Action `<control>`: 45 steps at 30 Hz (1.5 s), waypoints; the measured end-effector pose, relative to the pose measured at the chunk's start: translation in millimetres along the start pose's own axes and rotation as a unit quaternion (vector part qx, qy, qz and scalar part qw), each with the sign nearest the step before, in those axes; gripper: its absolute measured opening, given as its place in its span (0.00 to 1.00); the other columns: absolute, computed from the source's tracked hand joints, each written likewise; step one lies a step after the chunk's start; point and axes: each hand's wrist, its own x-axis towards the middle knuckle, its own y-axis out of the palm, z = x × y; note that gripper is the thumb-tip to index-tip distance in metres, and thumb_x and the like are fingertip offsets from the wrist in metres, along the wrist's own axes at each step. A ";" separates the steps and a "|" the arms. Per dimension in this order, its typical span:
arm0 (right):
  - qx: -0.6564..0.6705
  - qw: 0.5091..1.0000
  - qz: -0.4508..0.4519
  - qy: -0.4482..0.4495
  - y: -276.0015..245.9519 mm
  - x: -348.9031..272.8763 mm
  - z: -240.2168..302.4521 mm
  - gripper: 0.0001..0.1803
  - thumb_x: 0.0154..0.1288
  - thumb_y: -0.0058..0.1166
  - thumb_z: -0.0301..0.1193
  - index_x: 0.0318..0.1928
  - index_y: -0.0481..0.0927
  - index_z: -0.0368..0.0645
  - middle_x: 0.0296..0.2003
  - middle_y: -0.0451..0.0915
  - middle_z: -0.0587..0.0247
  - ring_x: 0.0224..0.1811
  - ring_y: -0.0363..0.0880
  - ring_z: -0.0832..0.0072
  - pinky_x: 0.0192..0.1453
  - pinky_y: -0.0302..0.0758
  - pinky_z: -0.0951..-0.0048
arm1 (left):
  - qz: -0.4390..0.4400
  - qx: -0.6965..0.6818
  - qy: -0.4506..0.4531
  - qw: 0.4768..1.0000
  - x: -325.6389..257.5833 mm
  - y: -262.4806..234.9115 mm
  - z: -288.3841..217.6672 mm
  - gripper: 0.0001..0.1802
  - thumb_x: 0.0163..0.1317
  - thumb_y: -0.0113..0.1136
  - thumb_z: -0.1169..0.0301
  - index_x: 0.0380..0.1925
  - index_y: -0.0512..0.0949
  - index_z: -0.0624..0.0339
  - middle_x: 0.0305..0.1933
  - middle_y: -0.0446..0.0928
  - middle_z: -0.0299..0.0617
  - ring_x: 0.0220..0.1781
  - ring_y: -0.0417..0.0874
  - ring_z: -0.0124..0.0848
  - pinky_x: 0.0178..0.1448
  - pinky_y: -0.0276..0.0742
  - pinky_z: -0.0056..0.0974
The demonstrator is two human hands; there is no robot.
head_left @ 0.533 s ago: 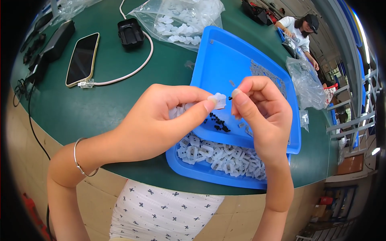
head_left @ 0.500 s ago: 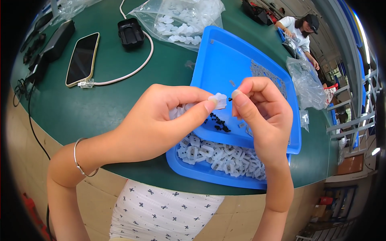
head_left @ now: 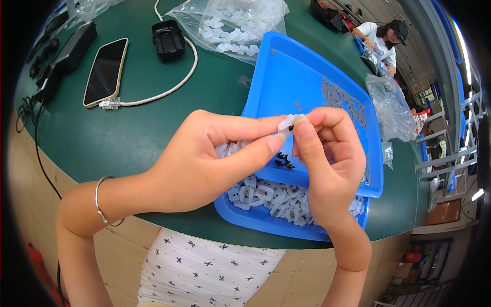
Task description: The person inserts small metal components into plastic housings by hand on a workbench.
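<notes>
Between the thumb and forefinger of my left hand (head_left: 199,161) is a small translucent white plastic piece (head_left: 284,124). My right hand (head_left: 330,163) pinches a tiny black part (head_left: 291,128) against the white piece's right side; the fingertips cover most of it. Both hands are above the upper blue tray (head_left: 276,71). That tray holds a small cluster of black parts (head_left: 284,161) and many flat grey pieces (head_left: 342,100). Under it, the lower blue tray (head_left: 240,223) is filled with white plastic pieces (head_left: 289,202), several with a dark spot in the middle.
A phone (head_left: 106,74) with a cable and a black case (head_left: 169,40) lie at the left of the green table (head_left: 148,133). Behind the trays is a clear bag (head_left: 232,25) of white pieces. Another person (head_left: 382,41) sits at the far right, near a crumpled plastic bag (head_left: 389,110).
My right hand has moved left and slightly down, bringing the black part from a small gap away to the white piece. The left hand has shifted slightly right with the white piece.
</notes>
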 end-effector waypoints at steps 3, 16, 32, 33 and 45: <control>0.028 1.000 -0.006 -0.002 5.1 -4.5 1.1 0.08 0.62 0.52 0.22 0.39 0.68 0.36 0.31 0.73 0.66 0.31 0.68 0.86 0.36 0.67 0.85 | 0.009 -0.025 -0.009 1.000 -2.4 2.7 3.3 0.17 0.62 0.53 0.73 0.51 0.74 0.63 0.33 0.77 0.30 0.31 0.68 0.13 0.32 0.67 0.22; -0.145 0.983 0.024 -0.114 4.2 -0.9 -4.8 0.09 0.62 0.50 0.24 0.41 0.67 0.36 0.38 0.65 0.57 0.38 0.67 0.73 0.42 0.68 0.74 | -0.001 0.132 0.224 0.966 2.5 3.1 21.7 0.17 0.60 0.52 0.79 0.50 0.73 0.66 0.35 0.78 0.46 0.32 0.77 0.28 0.34 0.71 0.29; -0.239 0.945 0.058 -0.215 5.5 0.9 -14.8 0.04 0.64 0.43 0.23 0.33 0.65 0.34 0.35 0.64 0.51 0.40 0.63 0.62 0.44 0.65 0.67 | -0.060 0.331 0.323 0.885 0.4 6.1 26.6 0.10 0.52 0.56 0.80 0.36 0.78 0.64 0.19 0.73 0.39 0.15 0.70 0.29 0.18 0.63 0.31; -0.239 0.944 0.056 -0.219 5.6 1.5 -16.5 0.03 0.63 0.43 0.22 0.33 0.65 0.34 0.34 0.64 0.51 0.40 0.63 0.62 0.43 0.66 0.67 | -0.060 0.332 0.322 0.885 0.4 6.3 25.5 0.10 0.52 0.56 0.80 0.36 0.78 0.64 0.19 0.73 0.39 0.15 0.70 0.29 0.18 0.63 0.31; -0.122 0.979 0.071 -0.146 -1.0 -1.4 -0.2 0.06 0.63 0.45 0.18 0.40 0.69 0.37 0.41 0.67 0.59 0.44 0.70 0.74 0.48 0.70 0.75 | -0.038 0.161 0.277 0.947 9.6 1.1 24.4 0.08 0.53 0.59 0.77 0.34 0.81 0.66 0.25 0.80 0.41 0.21 0.75 0.21 0.24 0.70 0.27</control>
